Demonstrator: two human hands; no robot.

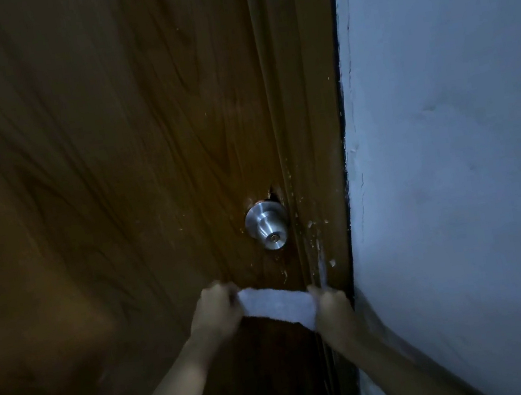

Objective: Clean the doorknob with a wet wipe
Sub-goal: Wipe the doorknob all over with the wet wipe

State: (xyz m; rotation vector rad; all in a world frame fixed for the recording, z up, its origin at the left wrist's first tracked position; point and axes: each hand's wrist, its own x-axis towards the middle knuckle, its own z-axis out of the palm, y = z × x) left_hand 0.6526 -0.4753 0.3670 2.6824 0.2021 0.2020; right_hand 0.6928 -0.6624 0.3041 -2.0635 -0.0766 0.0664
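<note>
1. Brushed metal: the doorknob is our landmark. It sits on a brown wood-grain door, close to the door's latch edge, with a small chipped gap in the wood just above its collar. A keyhole shows in the centre of its face.
2. Below the doorknob we hold the wet wipe, a white strip pulled out flat between both hands. It is apart from the doorknob, not touching it.
3. Left hand: below and slightly left of the doorknob, fingers curled together and pinching the wipe's left end.
4. Right hand: below and right of the doorknob, in front of the door frame, fingers closed around the wipe's right end. Motion blur hides the individual fingers on both hands.
5. Why held so, in our judgement: stretching the wipe opens it into a wide, taut band that can be draped over the doorknob and wrapped round it, rather than dabbed on as a wad.
6. Right of the doorknob, beyond the frame, stands a pale painted wall. White flecks mark the frame near the doorknob.
7. Status: wiping not yet begun; the next move calls for raising the wipe to the doorknob.
</note>
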